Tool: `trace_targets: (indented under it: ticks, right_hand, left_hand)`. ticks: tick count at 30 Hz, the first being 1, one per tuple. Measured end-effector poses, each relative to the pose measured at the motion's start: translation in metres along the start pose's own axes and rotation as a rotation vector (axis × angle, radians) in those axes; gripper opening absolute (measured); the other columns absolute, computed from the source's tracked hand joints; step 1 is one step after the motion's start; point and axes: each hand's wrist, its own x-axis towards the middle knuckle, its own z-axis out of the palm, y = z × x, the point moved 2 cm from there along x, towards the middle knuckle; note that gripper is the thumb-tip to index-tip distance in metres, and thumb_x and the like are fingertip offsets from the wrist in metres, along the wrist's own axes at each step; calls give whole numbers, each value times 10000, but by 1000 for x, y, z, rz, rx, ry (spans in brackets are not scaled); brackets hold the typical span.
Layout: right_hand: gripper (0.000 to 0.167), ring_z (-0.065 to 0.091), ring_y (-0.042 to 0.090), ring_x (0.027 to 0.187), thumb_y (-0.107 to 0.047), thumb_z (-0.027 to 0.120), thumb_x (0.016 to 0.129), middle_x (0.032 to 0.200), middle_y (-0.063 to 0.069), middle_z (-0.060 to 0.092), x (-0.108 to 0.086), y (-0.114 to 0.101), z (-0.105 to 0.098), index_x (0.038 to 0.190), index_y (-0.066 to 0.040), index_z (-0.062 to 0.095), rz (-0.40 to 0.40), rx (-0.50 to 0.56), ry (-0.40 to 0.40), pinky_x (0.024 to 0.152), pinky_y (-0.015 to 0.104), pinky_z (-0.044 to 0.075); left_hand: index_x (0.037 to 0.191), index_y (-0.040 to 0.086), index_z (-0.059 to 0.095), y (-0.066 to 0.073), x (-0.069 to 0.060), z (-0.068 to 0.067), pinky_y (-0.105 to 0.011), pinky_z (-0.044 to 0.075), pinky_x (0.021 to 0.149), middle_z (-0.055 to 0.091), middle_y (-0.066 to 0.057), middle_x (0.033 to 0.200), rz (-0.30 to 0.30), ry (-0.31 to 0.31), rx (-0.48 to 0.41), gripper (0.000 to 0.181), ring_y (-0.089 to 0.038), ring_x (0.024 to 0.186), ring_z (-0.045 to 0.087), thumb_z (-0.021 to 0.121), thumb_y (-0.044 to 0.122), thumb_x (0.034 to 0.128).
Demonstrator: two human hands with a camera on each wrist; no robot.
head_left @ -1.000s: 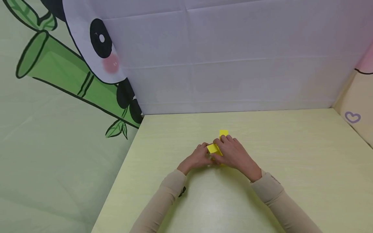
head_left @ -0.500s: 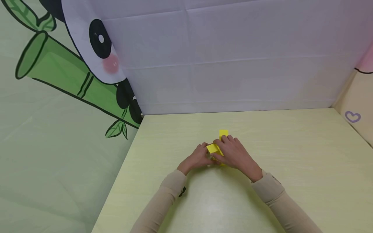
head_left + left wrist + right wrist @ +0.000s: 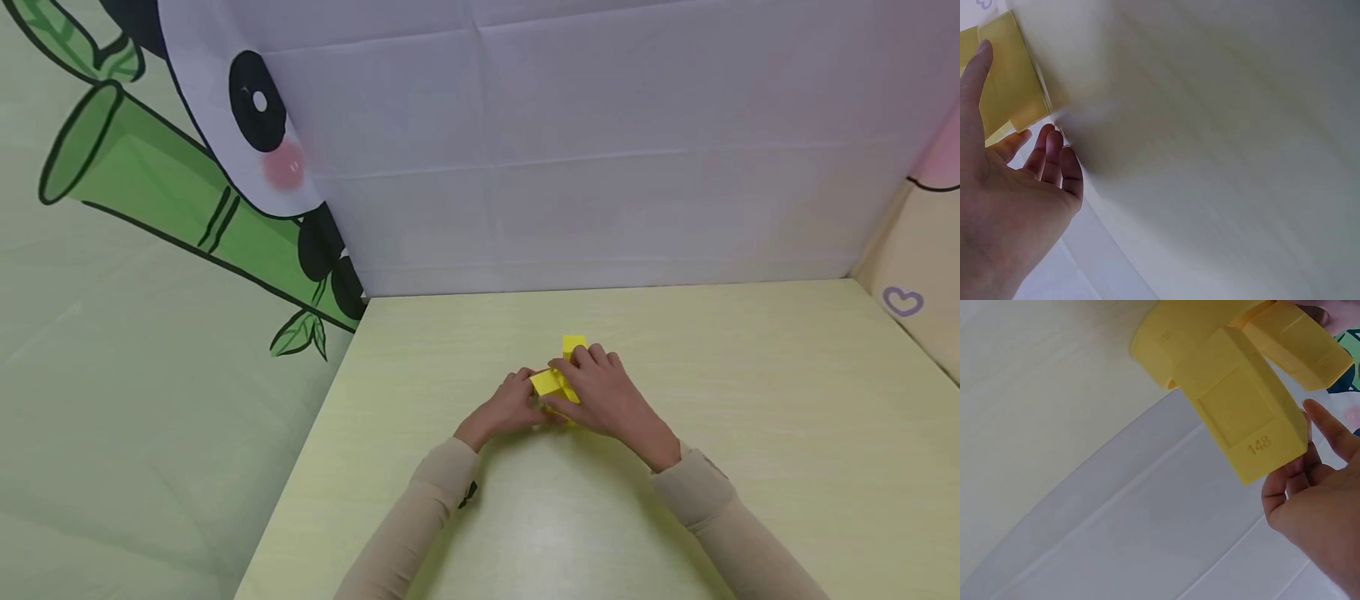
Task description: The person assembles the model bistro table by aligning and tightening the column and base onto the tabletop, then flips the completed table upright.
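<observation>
A yellow blocky plastic piece sits between both hands near the middle of the table. In the left wrist view, my left hand holds a flat-sided yellow part, its thumb laid along one face and a finger at the lower edge. From the other side my right hand grips the yellow piece, thumb low and fingers over the top. A yellow block marked 148 juts out by the right hand's fingertips in the right wrist view. The hands hide how the yellow parts join.
The pale wood-look table spreads around the hands. Behind it hangs a whitish cloth. A green cloth with a bamboo and panda print covers the left side, and a beige cloth with a heart the right.
My right hand has shifted a little to the right, its fingers slightly raised, while keeping its grip. The left hand stays nearly still; the yellow piece has barely moved.
</observation>
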Motion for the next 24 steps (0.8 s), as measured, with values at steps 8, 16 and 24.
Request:
trace_targets:
  ticks: [8,16,24]
  right_hand:
    - [404,495,430,995,-297,619,1043,1043,197,586,-25,41,-9,1285,27,635,264,182,132,813,579,402]
    - [390,582,334,886,-150,461,1103,1038,202,626,-50,81,-2,1388,106,534,449,418,-151,769,506,483]
    - [551,475,180,690,-265,769,940,783,42,529,-50,81,19,1322,67,551,361,606,-426,625,318,423]
  left_hand:
    - [1518,170,546,0,1,1,-403,417,1048,565,-69,1411,-25,-14,-51,818,-238,1225,464,854,499,835]
    - [1544,176,513,-2,0,-2,-427,411,1081,511,-98,1460,-54,-31,-49,841,-261,1281,444,839,514,846]
    - [1586,158,434,-6,3,-4,-432,425,1070,518,-110,1379,-56,-26,-40,938,-264,1235,452,866,494,825]
